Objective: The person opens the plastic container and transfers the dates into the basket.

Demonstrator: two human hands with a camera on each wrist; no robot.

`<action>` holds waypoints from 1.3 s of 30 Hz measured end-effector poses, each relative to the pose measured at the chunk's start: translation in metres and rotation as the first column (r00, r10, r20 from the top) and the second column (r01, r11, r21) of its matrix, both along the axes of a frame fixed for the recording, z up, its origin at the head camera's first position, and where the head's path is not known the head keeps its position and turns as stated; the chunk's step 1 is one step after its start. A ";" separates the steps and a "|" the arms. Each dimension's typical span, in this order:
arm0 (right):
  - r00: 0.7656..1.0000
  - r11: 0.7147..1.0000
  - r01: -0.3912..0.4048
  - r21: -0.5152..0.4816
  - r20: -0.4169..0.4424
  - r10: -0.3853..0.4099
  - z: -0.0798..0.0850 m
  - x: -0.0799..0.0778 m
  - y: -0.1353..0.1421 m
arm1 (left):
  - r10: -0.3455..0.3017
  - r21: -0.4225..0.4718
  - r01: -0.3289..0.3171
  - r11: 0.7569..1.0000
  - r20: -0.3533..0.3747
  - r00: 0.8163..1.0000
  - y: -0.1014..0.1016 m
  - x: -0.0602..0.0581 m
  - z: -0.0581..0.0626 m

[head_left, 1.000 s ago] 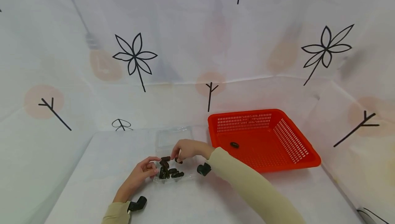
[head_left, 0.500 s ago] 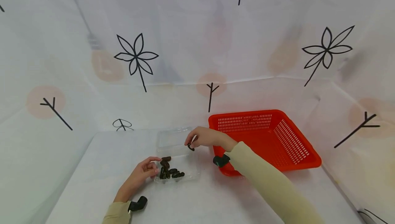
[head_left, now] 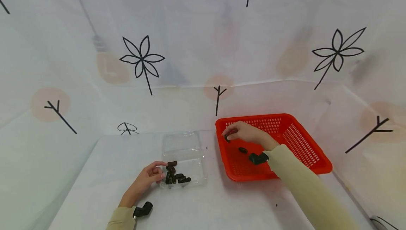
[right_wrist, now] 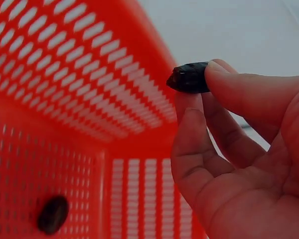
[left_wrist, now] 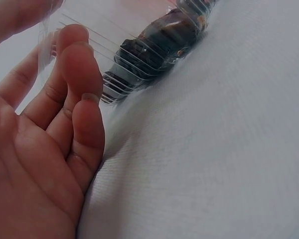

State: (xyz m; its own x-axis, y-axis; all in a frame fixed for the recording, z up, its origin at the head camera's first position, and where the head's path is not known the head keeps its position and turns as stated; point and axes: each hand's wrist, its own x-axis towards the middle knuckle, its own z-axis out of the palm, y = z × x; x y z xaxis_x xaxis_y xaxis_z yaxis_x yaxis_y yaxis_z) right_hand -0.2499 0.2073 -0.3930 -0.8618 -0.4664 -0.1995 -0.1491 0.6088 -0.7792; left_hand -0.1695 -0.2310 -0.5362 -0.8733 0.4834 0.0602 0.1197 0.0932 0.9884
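Observation:
In the head view my right hand (head_left: pixel 245 133) is over the left part of a red plastic basket (head_left: pixel 317 149). Between thumb and fingers it pinches a dark, wrinkled date (right_wrist: pixel 189 77), held above the basket floor in the right wrist view. Another date (head_left: pixel 243 150) lies on that floor. My left hand (head_left: pixel 147 179) holds the left edge of a clear plastic box (head_left: pixel 196 170), fingers bent at its wall. Several dates (head_left: pixel 171 178) lie in the box's left and front part, and show through the ribbed wall (left_wrist: pixel 134 62) in the left wrist view.
The box's clear lid (head_left: pixel 181 142) lies folded back behind it. White cloth with printed flowers (head_left: pixel 142 59) hangs behind and at the sides of the white table (head_left: pixel 190 209). Small dark specks (head_left: pixel 276 205) dot the tabletop.
My right hand has lifted a date out of the box and carried it right, to over the basket. My left hand has stayed at the box.

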 end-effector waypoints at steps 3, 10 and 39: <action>0.999 0.999 0.042 -0.002 0.005 -0.042 -0.008 -0.002 0.021 | 0.008 -0.012 -0.008 1.000 0.001 1.000 0.000 0.000 0.000; 0.993 0.994 0.110 0.005 0.029 -0.110 -0.028 -0.002 0.059 | 0.036 -0.057 -0.035 0.998 0.011 0.999 0.001 0.000 0.002; 0.983 0.983 0.146 0.110 0.094 -0.157 -0.062 0.002 0.099 | 0.043 -0.056 -0.042 0.998 0.021 0.999 0.000 0.001 0.002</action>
State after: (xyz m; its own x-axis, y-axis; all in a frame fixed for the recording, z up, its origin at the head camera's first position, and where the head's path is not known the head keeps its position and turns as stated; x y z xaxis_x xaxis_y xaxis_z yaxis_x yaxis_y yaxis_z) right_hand -0.2478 0.3064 -0.4547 -0.8936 -0.3045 -0.3297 0.0281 0.6952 -0.7183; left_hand -0.1687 -0.2306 -0.5345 -0.8941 0.4476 0.0149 0.0928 0.1526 0.9839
